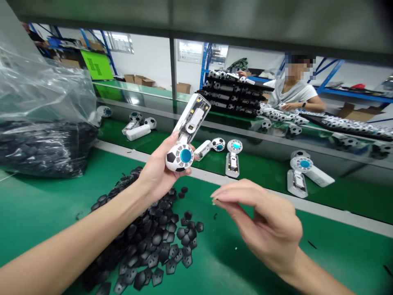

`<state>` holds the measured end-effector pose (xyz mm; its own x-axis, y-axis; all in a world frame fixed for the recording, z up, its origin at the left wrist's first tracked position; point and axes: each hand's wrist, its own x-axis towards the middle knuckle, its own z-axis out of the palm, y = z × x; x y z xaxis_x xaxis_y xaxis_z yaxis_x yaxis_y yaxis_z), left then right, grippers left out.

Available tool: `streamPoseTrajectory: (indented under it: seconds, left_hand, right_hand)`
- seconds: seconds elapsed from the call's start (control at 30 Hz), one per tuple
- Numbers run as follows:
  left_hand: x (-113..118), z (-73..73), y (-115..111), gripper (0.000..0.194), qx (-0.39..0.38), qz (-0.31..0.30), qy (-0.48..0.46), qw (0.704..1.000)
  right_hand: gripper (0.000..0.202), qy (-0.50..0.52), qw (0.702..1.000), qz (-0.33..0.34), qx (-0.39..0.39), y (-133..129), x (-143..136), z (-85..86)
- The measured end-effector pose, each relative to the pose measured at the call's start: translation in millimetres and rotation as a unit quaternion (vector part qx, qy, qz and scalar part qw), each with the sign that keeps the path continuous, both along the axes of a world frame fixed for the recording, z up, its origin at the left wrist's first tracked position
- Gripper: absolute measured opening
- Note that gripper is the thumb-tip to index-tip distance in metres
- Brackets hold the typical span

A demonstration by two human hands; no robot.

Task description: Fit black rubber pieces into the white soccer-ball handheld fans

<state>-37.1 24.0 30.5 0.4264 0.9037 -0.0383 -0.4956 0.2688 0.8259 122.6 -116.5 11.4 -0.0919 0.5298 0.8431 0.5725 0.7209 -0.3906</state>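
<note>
My left hand (159,170) is wrapped round a white device (194,116) that has a soccer-ball-patterned round head with a blue disc and a body with exposed circuitry. It is held tilted above the near edge of the conveyor. To its right, my right hand (264,221) hovers over the green table with thumb and index finger pinched together; anything between the fingertips is too small to make out. Below my left hand lies a heap of black pentagonal pieces (153,241), with looser ones at its right side.
Similar devices (232,164) lie along the green conveyor (264,172) beyond the pale rail. A clear bag of black pieces (43,143) stands at the left. Stacked black trays (233,96) and a person (291,90) are across the line.
</note>
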Motion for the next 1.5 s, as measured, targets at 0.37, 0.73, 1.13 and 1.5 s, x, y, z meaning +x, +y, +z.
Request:
streamPoseTrajectory:
  seconds: [0.37, 0.73, 1.13, 1.5]
  left_hand:
    - [4.9, -18.3, -13.3, 0.03, -0.033, -0.131, 0.029, 0.99]
    - [4.6, -32.3, -24.7, 0.06, 0.256, -0.022, 0.164, 0.952]
    - [-4.2, -27.6, -44.3, 0.041, 0.415, 0.123, 0.257, 0.864]
    - [-3.2, -20.4, -53.4, 0.025, 0.426, 0.122, 0.245, 0.862]
  right_hand:
    - [0.015, 0.185, 0.977, 0.001, -0.107, 4.3, 1.8, -1.9]
    - [0.016, 0.335, 0.895, 0.038, -0.291, 10.9, -3.9, 5.1]
    - [0.032, 0.43, 0.791, 0.102, -0.423, 10.4, -10.9, -0.1]
    - [0.039, 0.406, 0.786, 0.151, -0.442, 8.8, -9.8, 0.8]
